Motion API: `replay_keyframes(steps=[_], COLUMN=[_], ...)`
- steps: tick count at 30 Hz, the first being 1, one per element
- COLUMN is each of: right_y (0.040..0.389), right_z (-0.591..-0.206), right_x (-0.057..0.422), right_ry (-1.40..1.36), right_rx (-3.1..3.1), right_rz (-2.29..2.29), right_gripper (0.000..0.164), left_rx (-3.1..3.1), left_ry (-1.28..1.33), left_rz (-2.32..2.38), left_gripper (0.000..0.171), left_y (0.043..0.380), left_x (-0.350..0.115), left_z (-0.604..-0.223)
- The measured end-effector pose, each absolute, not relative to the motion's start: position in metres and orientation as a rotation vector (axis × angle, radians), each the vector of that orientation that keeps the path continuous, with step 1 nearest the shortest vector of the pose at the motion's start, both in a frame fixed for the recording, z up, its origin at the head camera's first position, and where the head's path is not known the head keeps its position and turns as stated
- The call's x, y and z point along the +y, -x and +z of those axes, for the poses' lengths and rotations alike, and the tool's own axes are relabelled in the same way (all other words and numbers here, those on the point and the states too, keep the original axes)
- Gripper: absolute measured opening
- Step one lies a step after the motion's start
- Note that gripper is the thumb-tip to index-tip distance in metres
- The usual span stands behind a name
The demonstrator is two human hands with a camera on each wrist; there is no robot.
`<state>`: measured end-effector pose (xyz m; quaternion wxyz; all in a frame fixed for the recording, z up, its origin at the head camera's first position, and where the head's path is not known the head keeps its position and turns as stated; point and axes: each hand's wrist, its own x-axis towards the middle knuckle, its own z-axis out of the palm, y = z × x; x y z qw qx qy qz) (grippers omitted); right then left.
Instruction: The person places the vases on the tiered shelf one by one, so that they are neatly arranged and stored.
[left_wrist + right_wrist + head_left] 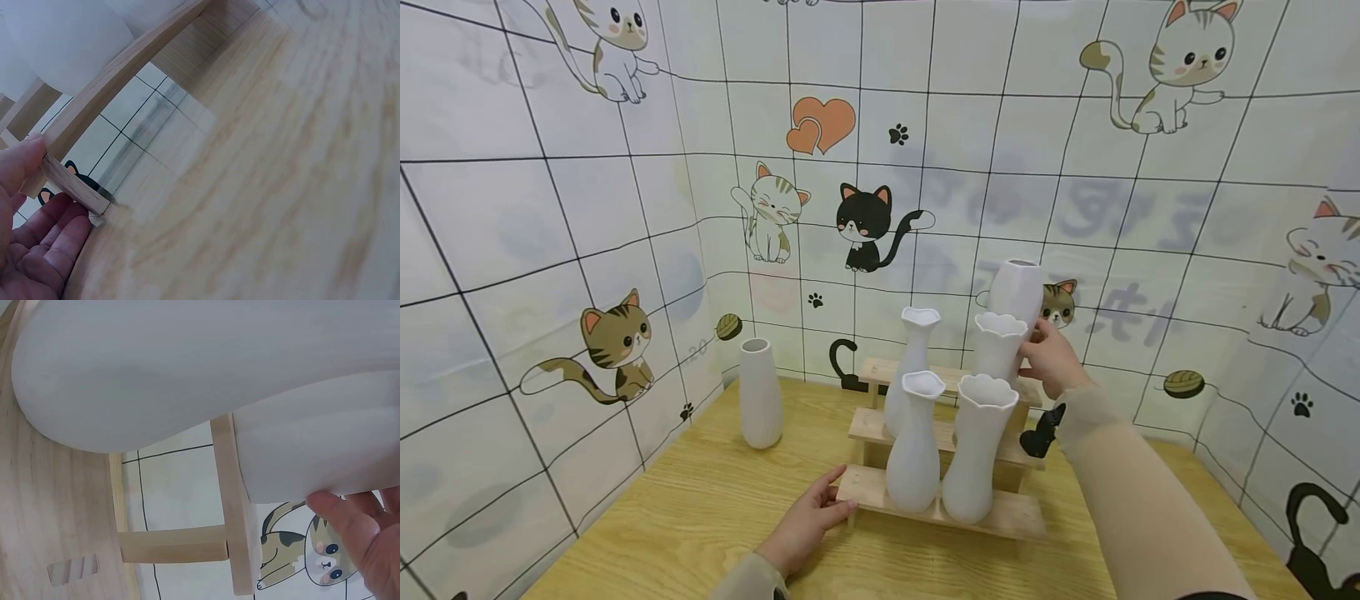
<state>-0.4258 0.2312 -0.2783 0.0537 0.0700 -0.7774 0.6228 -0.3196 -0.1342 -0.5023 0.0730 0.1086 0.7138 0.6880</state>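
Observation:
A three-tier wooden stand [1022,515] carries several white vases. My left hand [805,521] grips the left end of its lowest shelf; in the left wrist view the thumb lies on the plank and the fingers [72,234] are by the leg. At the top tier's right side, my right hand [1054,358] holds a tall white faceted vase [1017,287], which stands upright on the plank. The right wrist view shows the thumb against this vase [312,450], with the other fingers partly hidden behind it.
In front of the held vase stand a scalloped-rim vase [997,346] and, lower, another scalloped vase [977,450]. Two slim-necked vases [914,450] [913,358] fill the left side. A ribbed vase [761,396] stands apart on the wood-grain table [685,500], near cat-patterned walls.

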Motion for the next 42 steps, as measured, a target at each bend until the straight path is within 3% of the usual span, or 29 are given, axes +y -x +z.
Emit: replay_keyframes(steps=[20,33,42], right_y=[0.423,0.405,0.384], right_z=[-0.284,-0.292,-0.305], right_x=[0.236,0.254,0.268], right_ry=[-0.212,-0.335,-0.310], right_rx=[-2.343,-2.377,-2.407], right_rz=[1.920,1.898,1.842], right_gripper=[0.068,0.092,0.088], left_rx=[2.171,2.170,2.157], left_ry=[-0.334,-0.329,-0.328], left_rz=[2.037,2.047,2.053], left_gripper=[0.079,0.079,0.079], left_y=[0.318,0.319,0.319], left_x=[-0.133,-0.133,-0.133], left_z=[-0.501,-0.500,-0.501])
